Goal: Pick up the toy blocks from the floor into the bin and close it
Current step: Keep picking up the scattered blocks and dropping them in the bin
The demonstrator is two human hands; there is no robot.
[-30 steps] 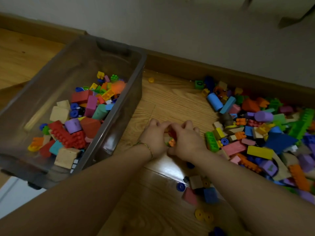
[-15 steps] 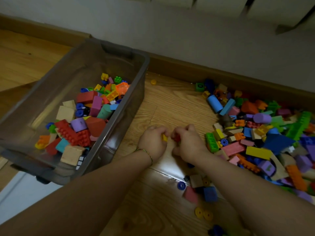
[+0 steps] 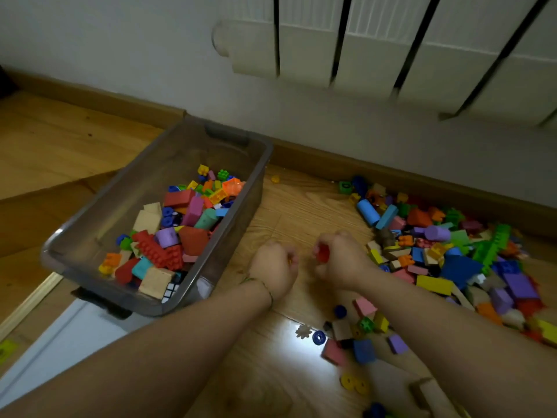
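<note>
Head view: a person's two bare forearms reach down over a wooden floor (image 3: 286,212). Both hands sit close together, a little apart, between the bin and the big pile of blocks.

The right hand (image 3: 340,260) is curled into a loose fist, and its fingers pinch a small red block (image 3: 323,253) at the thumb side. The left hand (image 3: 275,267) is curled too, knuckles up. A sliver of something yellowish shows at its fingertips, but I cannot tell whether it really holds anything. A thin bracelet (image 3: 265,285) circles the left wrist.

The bin (image 3: 120,200), grey and see-through, stands open-topped on the floor to the left of the hands, with its far end near the skirting board (image 3: 331,158). Its right half holds a heap of sorted blocks (image 3: 180,233): red studded bricks, plain wooden cubes, and purple, pink and teal pieces.

The loose pile (image 3: 452,251) lies on the floor to the right, running along the skirting board and touching the right forearm's outer side. A few stray blocks (image 3: 355,336) lie beside that forearm, among them a blue ring (image 3: 319,337) and two yellow discs (image 3: 354,383). One small yellow piece (image 3: 275,178) sits alone just beside the bin's far corner.

A white radiator (image 3: 376,55) hangs on the wall (image 3: 120,40) above. A pale panel (image 3: 60,342) lies at lower left, next to the bin's near end.
</note>
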